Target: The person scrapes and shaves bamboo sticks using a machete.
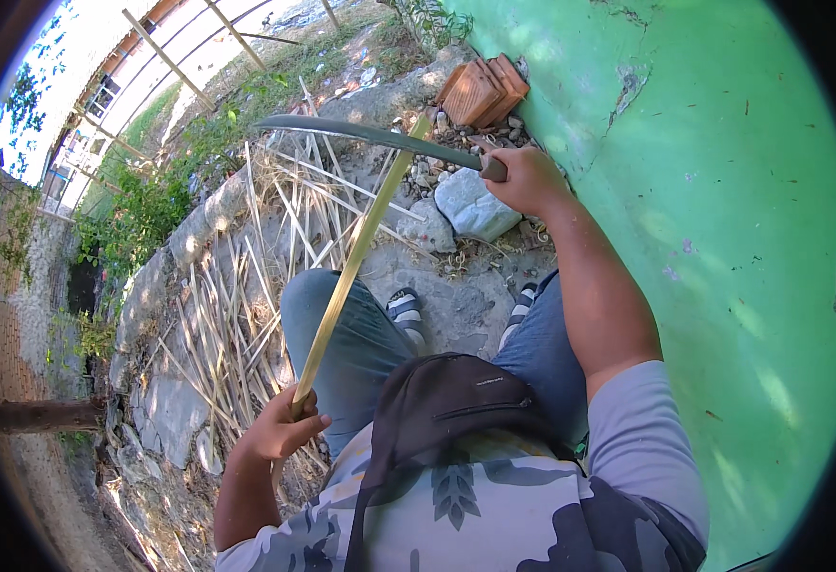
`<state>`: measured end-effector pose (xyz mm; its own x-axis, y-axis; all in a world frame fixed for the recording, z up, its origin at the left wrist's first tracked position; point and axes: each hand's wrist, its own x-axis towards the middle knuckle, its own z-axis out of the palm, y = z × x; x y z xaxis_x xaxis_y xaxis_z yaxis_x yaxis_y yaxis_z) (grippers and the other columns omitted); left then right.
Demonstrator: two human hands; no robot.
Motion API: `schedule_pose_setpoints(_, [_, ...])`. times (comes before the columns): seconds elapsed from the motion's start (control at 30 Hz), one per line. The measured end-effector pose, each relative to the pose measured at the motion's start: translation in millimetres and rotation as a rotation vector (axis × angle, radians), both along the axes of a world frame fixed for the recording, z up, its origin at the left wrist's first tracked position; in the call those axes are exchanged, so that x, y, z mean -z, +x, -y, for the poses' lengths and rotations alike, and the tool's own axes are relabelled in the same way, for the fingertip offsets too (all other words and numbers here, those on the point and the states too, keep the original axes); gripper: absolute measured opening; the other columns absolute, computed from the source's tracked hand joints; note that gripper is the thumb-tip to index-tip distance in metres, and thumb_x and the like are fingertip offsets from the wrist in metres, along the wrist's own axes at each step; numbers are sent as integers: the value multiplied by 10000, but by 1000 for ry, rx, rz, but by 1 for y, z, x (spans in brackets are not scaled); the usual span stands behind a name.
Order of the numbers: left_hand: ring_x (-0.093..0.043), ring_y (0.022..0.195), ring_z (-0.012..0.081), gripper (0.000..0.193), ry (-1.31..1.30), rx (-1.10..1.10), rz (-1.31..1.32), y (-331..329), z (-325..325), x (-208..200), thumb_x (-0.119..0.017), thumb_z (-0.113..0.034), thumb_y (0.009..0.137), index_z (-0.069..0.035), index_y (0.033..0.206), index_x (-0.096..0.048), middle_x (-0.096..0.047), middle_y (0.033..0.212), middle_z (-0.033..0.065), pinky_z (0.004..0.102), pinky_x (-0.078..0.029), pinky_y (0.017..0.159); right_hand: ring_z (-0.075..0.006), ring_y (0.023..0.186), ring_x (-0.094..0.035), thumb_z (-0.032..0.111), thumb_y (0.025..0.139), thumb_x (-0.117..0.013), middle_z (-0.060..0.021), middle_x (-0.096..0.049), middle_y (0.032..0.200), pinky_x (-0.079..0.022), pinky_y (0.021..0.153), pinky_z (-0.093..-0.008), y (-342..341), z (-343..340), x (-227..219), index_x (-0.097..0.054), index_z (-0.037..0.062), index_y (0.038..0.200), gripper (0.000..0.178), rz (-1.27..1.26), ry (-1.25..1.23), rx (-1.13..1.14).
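Observation:
My left hand (pixel 283 426) is closed round the lower end of a long yellow-green bamboo strip (pixel 354 259), which slants up and away past my left knee. In my right hand (pixel 530 181) is the handle of a machete (pixel 372 133), its long curved dark blade pointing left. The blade crosses the strip near its far end; whether the edge touches or cuts into it I cannot tell. Beneath the blade, beside my right hand, sits a pale grey-white rock (pixel 476 203). Many thin cut strips (pixel 237 319) lie loose on the ground to the left.
A green wall (pixel 704 238) with peeling patches runs close along my right side. Stacked orange-brown bricks (pixel 484 91) stand against it, ahead of my right hand. Stones, gravel and a low rocky edge (pixel 146 305) border the strips. A black bag (pixel 461 405) hangs across my front.

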<state>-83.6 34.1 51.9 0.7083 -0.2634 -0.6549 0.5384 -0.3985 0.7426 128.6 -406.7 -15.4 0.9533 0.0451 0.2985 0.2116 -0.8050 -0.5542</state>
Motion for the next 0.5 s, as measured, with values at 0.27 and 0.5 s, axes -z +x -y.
schedule_pose_setpoints(0.27, [-405, 639, 69, 307, 76, 44, 40, -1, 6, -6, -722, -59, 870, -108, 844, -420, -406, 717, -55, 269, -361, 576, -338, 801, -687, 257, 765, -699, -116, -702, 803, -537, 712, -464, 5, 4, 3, -705, 127, 833, 147, 5, -30, 29])
schedule_pose_setpoints(0.5, [-430, 607, 70, 330, 68, 41, 8, -4, -4, 4, -756, -71, 848, -113, 836, -429, -435, 710, -52, 264, -358, 536, -326, 818, -694, 273, 777, -693, -109, -702, 789, -543, 727, -464, -2, -15, -5, -719, 142, 853, 154, 89, -122, -129])
